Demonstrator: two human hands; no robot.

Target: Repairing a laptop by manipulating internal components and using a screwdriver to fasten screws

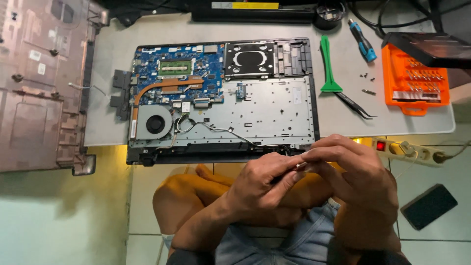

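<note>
From the head view, we see our left hand point(262, 184) and right hand point(355, 172) meeting above our lap, fingertips pinched together on a small, pale metallic part point(300, 166), too tiny to identify. Just beyond them an opened laptop point(221, 98) lies on the pale surface point(392, 122): blue circuit board, copper heat pipe, round grey fan, flat silvery plate. Right of it lie a green plastic pry tool point(327, 66), black tweezers point(355, 105) and an orange bit case point(414, 81).
</note>
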